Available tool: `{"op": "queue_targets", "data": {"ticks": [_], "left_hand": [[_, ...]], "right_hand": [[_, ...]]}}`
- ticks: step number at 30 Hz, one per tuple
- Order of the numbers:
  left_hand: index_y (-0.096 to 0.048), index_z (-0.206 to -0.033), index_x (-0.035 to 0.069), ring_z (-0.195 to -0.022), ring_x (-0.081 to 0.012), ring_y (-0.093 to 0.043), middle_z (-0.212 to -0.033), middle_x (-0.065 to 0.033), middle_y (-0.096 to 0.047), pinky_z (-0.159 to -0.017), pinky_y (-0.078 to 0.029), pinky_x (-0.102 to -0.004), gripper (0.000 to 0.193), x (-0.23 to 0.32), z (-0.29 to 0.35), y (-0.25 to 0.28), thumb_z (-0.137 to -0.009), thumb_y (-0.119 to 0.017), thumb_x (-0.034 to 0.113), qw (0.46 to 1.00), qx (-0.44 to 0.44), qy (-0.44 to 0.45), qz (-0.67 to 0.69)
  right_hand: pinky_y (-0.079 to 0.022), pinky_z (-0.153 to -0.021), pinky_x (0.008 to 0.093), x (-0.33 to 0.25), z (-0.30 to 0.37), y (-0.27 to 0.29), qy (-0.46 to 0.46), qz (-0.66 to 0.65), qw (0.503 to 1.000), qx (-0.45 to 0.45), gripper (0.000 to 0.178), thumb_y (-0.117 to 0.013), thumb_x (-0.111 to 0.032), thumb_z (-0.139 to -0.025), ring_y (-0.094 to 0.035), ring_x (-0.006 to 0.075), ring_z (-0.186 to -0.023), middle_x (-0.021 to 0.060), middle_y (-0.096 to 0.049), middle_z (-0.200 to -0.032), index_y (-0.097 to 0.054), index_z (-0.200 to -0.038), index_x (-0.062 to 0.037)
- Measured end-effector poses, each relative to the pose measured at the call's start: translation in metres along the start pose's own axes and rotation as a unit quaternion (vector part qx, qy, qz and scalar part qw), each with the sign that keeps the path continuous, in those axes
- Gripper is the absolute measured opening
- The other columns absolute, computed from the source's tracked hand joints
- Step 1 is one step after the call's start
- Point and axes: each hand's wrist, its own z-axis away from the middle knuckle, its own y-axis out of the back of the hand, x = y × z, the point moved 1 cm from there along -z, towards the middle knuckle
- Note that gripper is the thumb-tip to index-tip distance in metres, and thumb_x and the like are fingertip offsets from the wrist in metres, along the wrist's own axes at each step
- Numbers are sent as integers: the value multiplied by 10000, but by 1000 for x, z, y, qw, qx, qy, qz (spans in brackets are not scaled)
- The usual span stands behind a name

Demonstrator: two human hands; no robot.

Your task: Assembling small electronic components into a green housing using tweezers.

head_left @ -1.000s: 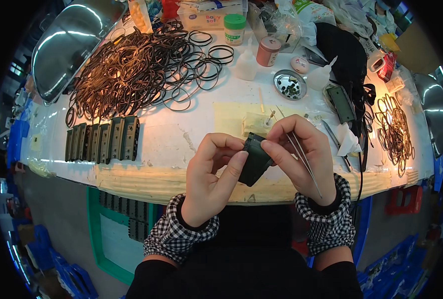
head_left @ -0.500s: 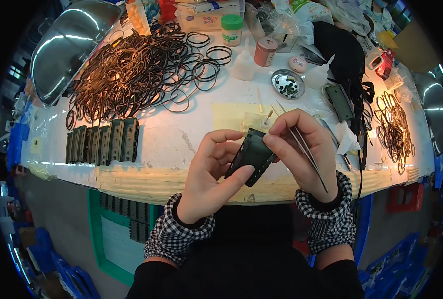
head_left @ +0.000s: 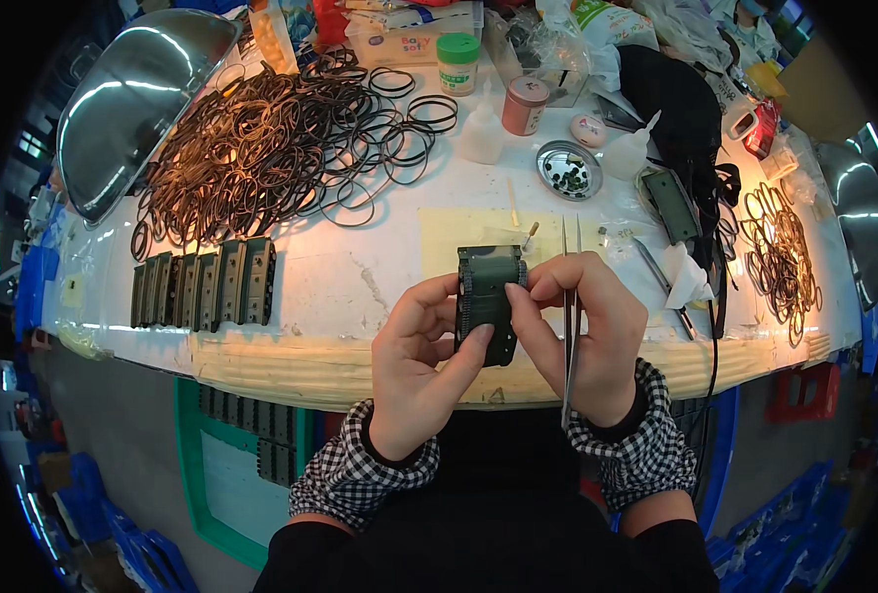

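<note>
Over the front edge of the table, my left hand (head_left: 419, 351) grips a dark green toy tank hull (head_left: 491, 296) by its left side, thumb on its lower face. The hull stands nearly upright, with toothed, track-like strips along both sides. My right hand (head_left: 592, 331) carries metal tweezers (head_left: 570, 341) in its palm, their tips pointing away from me and touching nothing. Its thumb and index finger meet at the hull's right edge; whether a small part is pinched there cannot be made out. Behind the hull lies a yellow sheet (head_left: 444, 227) with a small brush-like stick (head_left: 531, 235).
Several green hulls (head_left: 229, 282) stand in a row at left, below a heap of dark rubber bands (head_left: 251, 158). A round metal dish (head_left: 568, 170) holds small dark green pieces. White squeeze bottles (head_left: 481, 133) stand behind. A green crate (head_left: 190, 450) is below the table.
The hull has turned from tilted to nearly upright. My right hand has moved a little left and down, and the tweezers have swung from slanting to almost straight.
</note>
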Motion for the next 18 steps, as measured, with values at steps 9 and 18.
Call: {"op": "queue_targets", "data": {"ticks": [9,18], "left_hand": [[-443,-1288,-71,-954,-144,-649,-1057,-134,-644,-799,-589,-270,428,-3,0,-2,-893,-606,-56,999,23,4,30],[-434,-1304,-70,-977,-157,-662,-1072,-153,-653,-829,-584,-276,436,1,-1,0,-903,-602,-43,997,30,36,58]], "right_hand": [[-526,-576,248,4,4,-5,23,-32,998,42,159,-716,11,-810,-645,159,-637,78,-609,-752,-572,-875,-9],[-538,-619,215,12,13,-3,-78,-145,984,66,155,-705,7,-854,-667,97,-692,55,-654,-772,-558,-906,9]]}}
